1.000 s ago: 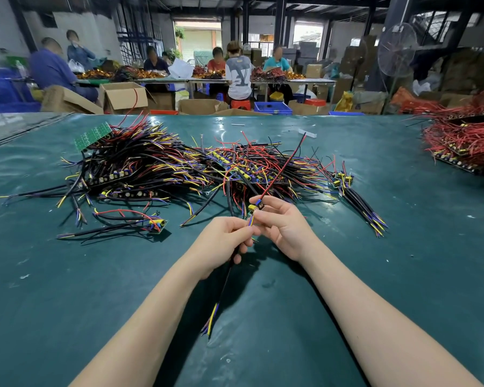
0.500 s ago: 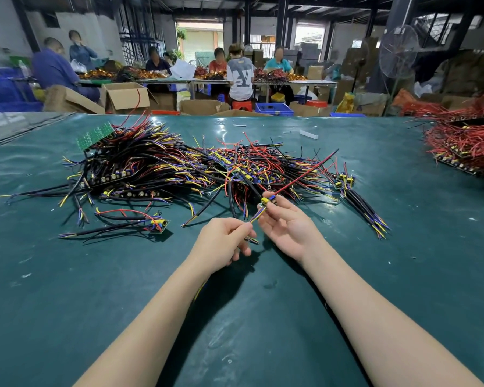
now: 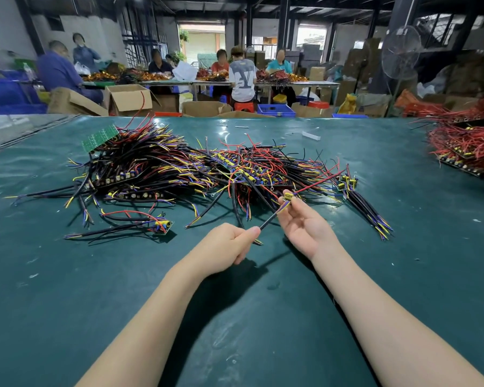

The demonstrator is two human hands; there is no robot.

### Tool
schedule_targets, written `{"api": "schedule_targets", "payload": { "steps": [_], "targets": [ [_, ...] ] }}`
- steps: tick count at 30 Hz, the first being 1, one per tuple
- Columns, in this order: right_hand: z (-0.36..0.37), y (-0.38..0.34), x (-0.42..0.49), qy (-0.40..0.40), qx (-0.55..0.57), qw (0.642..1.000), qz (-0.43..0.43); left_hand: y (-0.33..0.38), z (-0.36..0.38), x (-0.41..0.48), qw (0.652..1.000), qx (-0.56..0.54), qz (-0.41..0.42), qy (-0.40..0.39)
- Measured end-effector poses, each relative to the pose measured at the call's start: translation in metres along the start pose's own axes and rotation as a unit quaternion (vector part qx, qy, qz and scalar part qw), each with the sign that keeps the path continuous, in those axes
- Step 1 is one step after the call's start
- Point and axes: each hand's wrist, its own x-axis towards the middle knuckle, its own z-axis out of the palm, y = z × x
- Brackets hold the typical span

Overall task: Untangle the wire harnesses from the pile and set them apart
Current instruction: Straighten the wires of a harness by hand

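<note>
1. You held one wire bundle (image 3: 268,221) in both hands, just in front of the big pile (image 3: 196,171) on the green desk (image 3: 67,289).
2. Your left hand (image 3: 224,247) was closed in a fist around the black end of the bundle. Your right hand (image 3: 305,222) pinched the little yellow part at the other end with its fingertips (image 3: 284,197), and the rest of that hand was loose.
3. A second before, the bundle hung down from your hands and its red wire stuck up. By this moment you had turned it flat and slid the black end into your left fist, and the red wire (image 3: 319,181) leaned out to the right over the pile.
4. That tells me the bundle had come free of the pile and was about ready to be put down apart.
5. A small group of bundles (image 3: 366,208) lay to the right of the pile, and one more bundle (image 3: 140,226) lay alone to the left.
6. An open cardboard box (image 3: 129,99) stood past the far edge of the desk. I could not tell what was inside. A blue basket (image 3: 275,109) sat there too.
</note>
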Motion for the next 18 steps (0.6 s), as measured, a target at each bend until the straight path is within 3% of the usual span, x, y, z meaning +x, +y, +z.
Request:
{"api": "schedule_targets", "payload": {
  "steps": [3, 6, 9, 11, 13, 18],
  "targets": [
    [-0.001, -0.006, 0.001, 0.006, 0.022, 1.0, -0.005, 0.002, -0.007, -0.005, 0.99, -0.043, -0.059, -0.124],
    [-0.002, -0.02, -0.002, -0.02, 0.084, 0.996, 0.035, 0.001, -0.015, -0.009, 0.972, -0.115, -0.095, -0.181],
    [0.001, -0.026, -0.01, -0.1, 0.107, 0.977, 0.155, 0.002, -0.013, -0.005, 0.964, -0.223, -0.112, -0.097],
    [0.01, -0.019, -0.015, -0.143, 0.046, 0.962, 0.229, 0.0, -0.01, 0.001, 0.948, -0.301, -0.099, -0.011],
    [0.018, -0.008, -0.018, -0.155, -0.047, 0.946, 0.28, -0.001, -0.01, 0.003, 0.928, -0.365, -0.072, 0.02],
    [0.03, 0.014, -0.021, -0.131, -0.33, 0.897, 0.265, -0.002, -0.011, 0.004, 0.901, -0.402, -0.081, 0.14]
  ]
}}
